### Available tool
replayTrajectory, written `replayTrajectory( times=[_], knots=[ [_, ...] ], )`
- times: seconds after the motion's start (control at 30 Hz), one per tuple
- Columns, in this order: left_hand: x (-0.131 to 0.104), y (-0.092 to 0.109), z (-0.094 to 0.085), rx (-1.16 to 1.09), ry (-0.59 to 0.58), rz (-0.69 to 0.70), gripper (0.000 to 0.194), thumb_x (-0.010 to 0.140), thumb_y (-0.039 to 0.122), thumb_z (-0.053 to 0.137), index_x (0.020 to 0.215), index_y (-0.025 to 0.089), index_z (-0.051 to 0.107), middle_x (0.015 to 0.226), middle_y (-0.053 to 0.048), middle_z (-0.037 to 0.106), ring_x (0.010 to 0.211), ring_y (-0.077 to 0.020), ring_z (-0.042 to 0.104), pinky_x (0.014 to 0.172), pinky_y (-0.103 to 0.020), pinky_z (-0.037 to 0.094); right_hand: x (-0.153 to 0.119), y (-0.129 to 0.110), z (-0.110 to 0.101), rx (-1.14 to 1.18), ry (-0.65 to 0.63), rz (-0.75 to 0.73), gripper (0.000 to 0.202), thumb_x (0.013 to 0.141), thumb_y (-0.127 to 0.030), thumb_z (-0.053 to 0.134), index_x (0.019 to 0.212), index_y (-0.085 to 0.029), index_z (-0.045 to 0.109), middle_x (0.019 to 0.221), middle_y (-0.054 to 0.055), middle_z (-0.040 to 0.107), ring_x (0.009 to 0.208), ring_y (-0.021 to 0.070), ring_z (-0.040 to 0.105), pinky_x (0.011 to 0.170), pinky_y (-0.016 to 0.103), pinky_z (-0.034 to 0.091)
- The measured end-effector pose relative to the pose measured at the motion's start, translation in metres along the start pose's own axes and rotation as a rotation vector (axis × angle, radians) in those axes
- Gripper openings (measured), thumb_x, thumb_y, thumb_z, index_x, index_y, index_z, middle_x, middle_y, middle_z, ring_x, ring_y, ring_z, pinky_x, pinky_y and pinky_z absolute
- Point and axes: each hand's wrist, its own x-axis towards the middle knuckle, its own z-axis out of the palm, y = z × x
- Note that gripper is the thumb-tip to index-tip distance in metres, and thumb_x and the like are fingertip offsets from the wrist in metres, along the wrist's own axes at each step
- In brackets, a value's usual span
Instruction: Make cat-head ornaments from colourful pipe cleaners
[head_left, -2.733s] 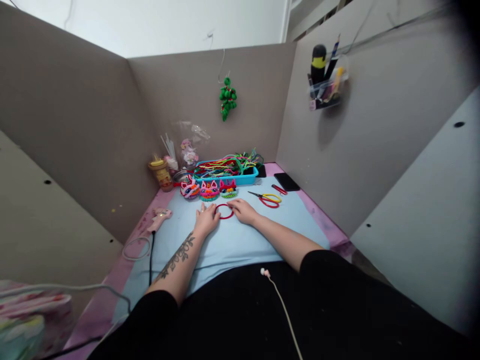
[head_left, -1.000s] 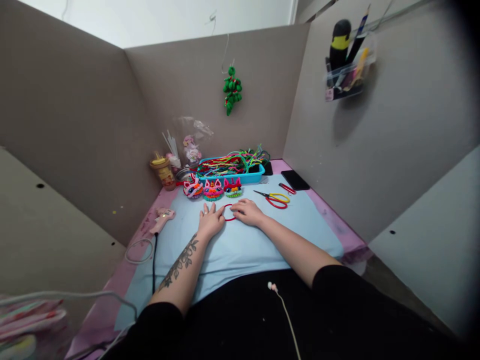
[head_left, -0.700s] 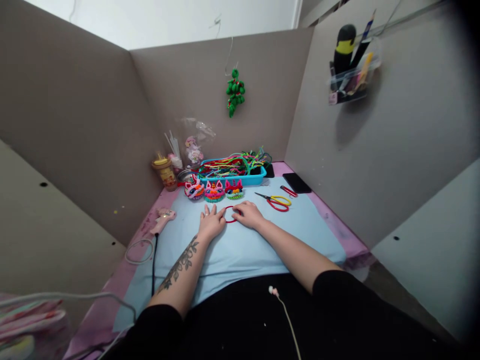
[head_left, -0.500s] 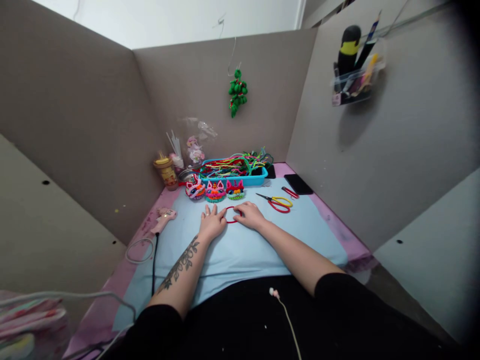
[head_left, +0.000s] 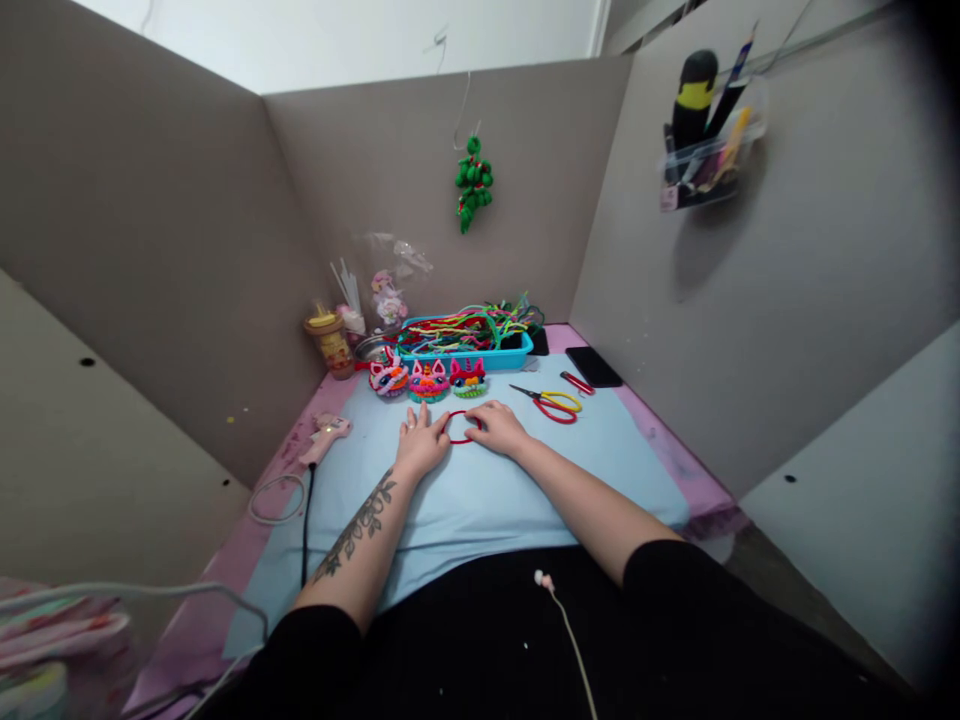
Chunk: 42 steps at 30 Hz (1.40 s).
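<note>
Well inside cloth (head_left: 487, 500) edges, red ring (head_left: 459, 442)

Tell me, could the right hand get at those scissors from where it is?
Probably yes: the scissors lie on the blue cloth, ahead and right of the right hand, with nothing standing between. It touches the red ring, so would likely leave that first.

Clutter all around me

A green ornament (head_left: 473, 185) hangs on the partition (head_left: 360, 160) facing me; on my right wall (head_left: 832, 220), a clear holder (head_left: 703, 194) carries a blue pencil (head_left: 741, 60). To my right on the tabletop (head_left: 679, 455) lie a black phone (head_left: 594, 367), a red utility knife (head_left: 577, 383) and scissors (head_left: 538, 396) with one yellow and one red handle. To my left, I have a yellow-lidded brown cup (head_left: 334, 348) and, nearer me, a pink glue gun (head_left: 326, 433). A blue tray (head_left: 480, 361) of fuzzy stems (head_left: 457, 331) sits ahead.
</note>
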Motion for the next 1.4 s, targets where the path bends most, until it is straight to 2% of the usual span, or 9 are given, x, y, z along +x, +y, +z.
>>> replayTrajectory(
  times=[0.6,0.73,0.87,0.97,1.07,1.17,1.23,1.33,1.4],
  knots=[
    [-0.001,0.002,0.0,-0.054,0.011,0.003,0.048,0.084,0.035,0.04,0.131,0.037,0.044,0.151,-0.003,0.018,0.137,-0.0383,0.008,0.104,-0.059,0.018,0.001,0.0,0.001,-0.021,0.0,0.017,0.036,0.076,-0.04,0.062,0.109,-0.026,0.062,0.105,0.004,0.065,0.11,0.0245,0.045,0.093,0.041,0.034],
    [-0.004,-0.002,-0.003,-0.182,0.162,0.04,0.042,0.085,0.039,0.041,0.125,0.029,0.053,0.146,-0.004,0.032,0.136,-0.0328,0.017,0.105,-0.054,0.023,-0.001,0.001,0.0,0.021,0.042,-0.006,0.039,0.077,-0.039,0.06,0.114,-0.025,0.059,0.116,0.005,0.061,0.112,0.0241,0.044,0.094,0.041,0.035],
    [-0.008,0.002,-0.011,-0.398,0.352,0.133,0.034,0.088,0.035,0.037,0.093,0.021,0.068,0.117,-0.006,0.06,0.124,-0.0222,0.041,0.105,-0.039,0.03,-0.003,0.0,-0.002,0.053,0.151,-0.057,0.036,0.077,-0.035,0.061,0.11,-0.023,0.061,0.131,0.007,0.049,0.118,0.0244,0.04,0.098,0.043,0.033],
    [-0.021,0.02,-0.028,-0.651,0.463,0.154,0.038,0.076,0.036,0.057,0.111,0.02,0.06,0.119,-0.008,0.055,0.113,-0.023,0.048,0.099,-0.037,0.037,-0.003,0.0,-0.002,0.066,0.212,-0.039,0.032,0.075,-0.031,0.063,0.105,-0.022,0.063,0.133,0.009,0.044,0.122,0.0252,0.037,0.099,0.044,0.032],
    [-0.056,0.048,-0.062,-1.066,0.295,0.241,0.035,0.073,0.038,0.064,0.104,0.021,0.063,0.097,-0.007,0.059,0.088,-0.0185,0.055,0.079,-0.032,0.045,-0.004,0.002,-0.002,0.082,0.235,-0.012,0.03,0.074,-0.029,0.062,0.104,-0.023,0.063,0.133,0.009,0.041,0.122,0.0253,0.036,0.1,0.044,0.032],
    [-0.105,0.075,-0.107,-1.485,-0.067,0.555,0.031,0.069,0.049,0.065,0.076,0.019,0.067,0.066,-0.003,0.053,0.062,-0.0136,0.05,0.058,-0.028,0.042,-0.005,0.004,-0.002,0.091,0.229,0.001,0.029,0.075,-0.028,0.061,0.103,-0.023,0.063,0.132,0.008,0.041,0.121,0.025,0.036,0.101,0.044,0.031],
    [-0.137,0.088,-0.136,-1.513,-0.296,0.746,0.038,0.061,0.059,0.067,0.071,0.023,0.069,0.059,-0.004,0.051,0.056,-0.0146,0.048,0.052,-0.03,0.04,-0.005,0.006,-0.002,0.098,0.217,0.008,0.028,0.074,-0.028,0.062,0.102,-0.022,0.064,0.13,0.009,0.042,0.121,0.0252,0.036,0.102,0.043,0.031],
    [-0.173,0.098,-0.157,-1.47,-0.334,0.764,0.023,0.065,0.056,0.062,0.073,0.037,0.07,0.055,-0.005,0.051,0.059,-0.0216,0.05,0.049,-0.036,0.039,-0.006,0.007,-0.003,0.114,0.211,0.025,0.026,0.074,-0.029,0.062,0.099,-0.021,0.065,0.128,0.009,0.043,0.121,0.0257,0.036,0.102,0.043,0.03],
    [-0.183,0.1,-0.155,-1.48,-0.21,0.747,0.018,0.065,0.055,0.056,0.074,0.047,0.069,0.055,-0.006,0.052,0.063,-0.027,0.051,0.046,-0.041,0.037,-0.006,0.007,-0.003,0.126,0.211,0.036,0.024,0.074,-0.029,0.061,0.097,-0.021,0.066,0.128,0.009,0.043,0.121,0.0258,0.036,0.102,0.043,0.03]
  ],
)
